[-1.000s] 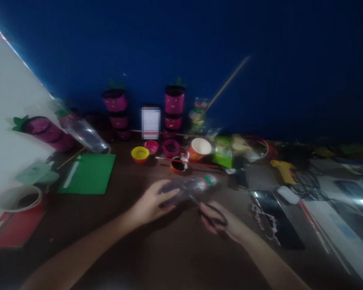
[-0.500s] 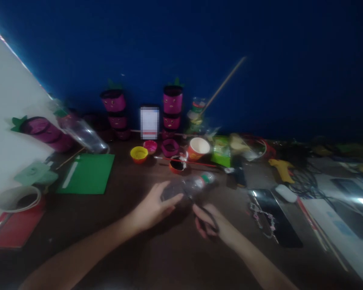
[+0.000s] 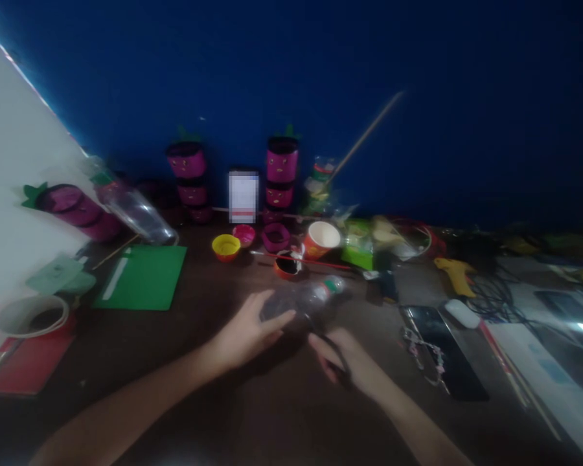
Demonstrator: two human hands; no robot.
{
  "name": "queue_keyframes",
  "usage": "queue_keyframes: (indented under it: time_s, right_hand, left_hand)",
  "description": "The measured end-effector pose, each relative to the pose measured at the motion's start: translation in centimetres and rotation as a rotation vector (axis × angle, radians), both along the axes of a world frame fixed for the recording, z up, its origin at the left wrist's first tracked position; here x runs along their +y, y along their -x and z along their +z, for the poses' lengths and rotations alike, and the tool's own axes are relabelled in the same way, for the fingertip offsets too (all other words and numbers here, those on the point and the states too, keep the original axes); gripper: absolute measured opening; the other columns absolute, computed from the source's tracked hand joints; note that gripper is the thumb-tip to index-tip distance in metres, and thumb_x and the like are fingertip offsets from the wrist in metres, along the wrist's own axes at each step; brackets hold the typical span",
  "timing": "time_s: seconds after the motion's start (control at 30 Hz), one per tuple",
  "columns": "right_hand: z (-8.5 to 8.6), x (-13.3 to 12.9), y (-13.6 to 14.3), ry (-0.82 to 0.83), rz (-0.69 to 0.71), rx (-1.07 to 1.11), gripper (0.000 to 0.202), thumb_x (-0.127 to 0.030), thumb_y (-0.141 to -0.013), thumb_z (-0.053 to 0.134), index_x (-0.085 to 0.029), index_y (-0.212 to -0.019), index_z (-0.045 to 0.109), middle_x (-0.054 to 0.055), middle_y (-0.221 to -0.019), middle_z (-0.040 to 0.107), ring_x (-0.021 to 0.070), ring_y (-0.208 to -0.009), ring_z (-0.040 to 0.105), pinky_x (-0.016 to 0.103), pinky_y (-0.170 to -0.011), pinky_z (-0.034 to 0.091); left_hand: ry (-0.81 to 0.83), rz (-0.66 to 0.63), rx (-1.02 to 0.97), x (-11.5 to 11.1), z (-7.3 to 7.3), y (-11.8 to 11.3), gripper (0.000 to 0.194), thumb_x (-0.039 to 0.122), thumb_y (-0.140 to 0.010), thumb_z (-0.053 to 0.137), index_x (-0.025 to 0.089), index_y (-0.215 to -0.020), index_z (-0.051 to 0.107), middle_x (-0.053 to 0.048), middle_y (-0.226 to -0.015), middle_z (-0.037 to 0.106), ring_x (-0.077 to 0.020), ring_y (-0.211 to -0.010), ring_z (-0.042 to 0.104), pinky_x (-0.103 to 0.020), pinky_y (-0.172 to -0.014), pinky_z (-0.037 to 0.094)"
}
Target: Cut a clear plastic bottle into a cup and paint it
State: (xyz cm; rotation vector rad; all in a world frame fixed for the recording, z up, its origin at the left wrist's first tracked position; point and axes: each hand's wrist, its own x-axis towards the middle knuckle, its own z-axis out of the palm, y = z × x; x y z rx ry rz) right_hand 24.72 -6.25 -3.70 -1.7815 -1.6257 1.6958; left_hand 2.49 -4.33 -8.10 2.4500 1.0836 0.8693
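Dark surface (image 3: 272, 414) below, the left hand (image 3: 252, 329) curls its fingers round a clear bottle (image 3: 313, 294); the right hand (image 3: 347, 359) grips scissors (image 3: 341, 355), fingers closed, blades beside it. Behind, an orange pot (image 3: 287, 272) holds something dark.

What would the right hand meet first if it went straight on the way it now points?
Most likely the clear bottle in the left hand: the scissors in the right hand point at it, though blur obscures depth.

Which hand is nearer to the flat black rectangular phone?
Right: the right hand is left of the phone, with a gap; the left hand is farther left, on the clear plastic bottle.
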Motion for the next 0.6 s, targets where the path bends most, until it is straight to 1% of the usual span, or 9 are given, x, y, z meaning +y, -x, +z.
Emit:
queue_keyframes:
  time_s: [0.13,0.3,0.4,0.6]
  right_hand:
    - [-0.9,0.1,-0.5,-0.034,0.032,-0.010,0.065,-0.074,-0.073,0.042,-0.019,-0.041,0.045,-0.002,-0.034,0.042,0.0077,-0.035,0.040,0.022,-0.044,0.031]
    - [-0.9,-0.1,-0.5,-0.055,0.031,-0.013,0.065,-0.075,-0.074,0.040,-0.018,-0.041,0.043,-0.002,-0.034,0.042,0.0077,-0.035,0.040,0.022,-0.044,0.031]
    - [-1.0,-0.3,-0.3,-0.052,-0.002,-0.024,0.064,-0.074,-0.073,0.042,-0.018,-0.042,0.042,-0.002,-0.035,0.041,0.0077,-0.036,0.039,0.022,-0.044,0.030]
    - [-2.1,-0.7,-0.5,-0.025,-0.061,-0.015,0.060,-0.073,-0.072,0.046,-0.019,-0.046,0.042,-0.003,-0.038,0.039,0.0072,-0.036,0.037,0.022,-0.040,0.024]
  left_hand:
    - [-0.006,-0.015,-0.010,0.1,0.0,0.1,0.051,0.013,-0.082,0.057,0.032,-0.128,0.047,-0.011,-0.134,0.034,-0.0251,-0.120,0.043,-0.040,-0.091,0.047]
    - [-0.014,-0.007,0.005,0.0,-0.4,0.0,0.051,0.015,-0.082,0.058,0.034,-0.128,0.046,-0.011,-0.135,0.033,-0.0261,-0.120,0.042,-0.041,-0.092,0.046]
    - [-0.016,-0.001,0.000,0.0,-0.4,0.0,0.050,0.016,-0.082,0.058,0.033,-0.128,0.047,-0.011,-0.134,0.033,-0.0261,-0.120,0.042,-0.041,-0.092,0.046]
    - [-0.009,0.006,-0.022,0.0,-0.2,0.0,0.051,0.015,-0.081,0.059,0.033,-0.127,0.047,-0.011,-0.134,0.033,-0.0261,-0.121,0.042,-0.041,-0.093,0.046]
